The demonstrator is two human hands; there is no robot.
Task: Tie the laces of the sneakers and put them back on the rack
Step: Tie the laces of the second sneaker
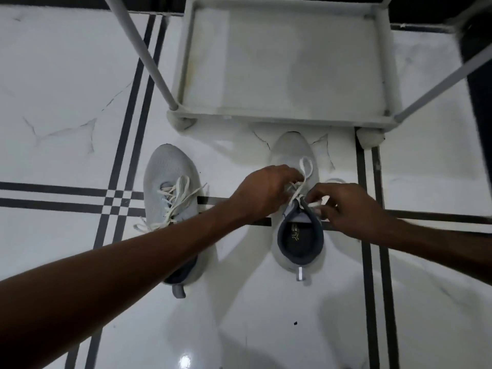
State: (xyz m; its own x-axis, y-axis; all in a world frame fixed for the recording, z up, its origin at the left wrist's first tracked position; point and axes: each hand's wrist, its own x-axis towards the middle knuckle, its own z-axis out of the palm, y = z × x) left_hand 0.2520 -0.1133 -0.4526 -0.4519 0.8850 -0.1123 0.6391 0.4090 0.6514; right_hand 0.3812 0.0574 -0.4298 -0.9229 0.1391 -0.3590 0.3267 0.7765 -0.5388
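Sneakers, grey, one pair, on white tiled floor (66, 102) before the rack (287, 75), toes towards it. Right sneaker (295, 155): left hand (262, 193) and right hand (354, 209) over its tongue, fingers of both pinched on white laces (306, 169), one loop standing up. Left sneaker (167, 177): laces loose, strewn across its upper, partly under the left forearm. Rack shelf bare.

Only one marking shows: a small pale print on the dark insole (299, 237) of the right sneaker (295, 155), seen through the shoe's opening. It looks like a short logo or a few letters, but it is too small and blurred to read. No other text, brand, number or sign can be made out anywhere in the view.
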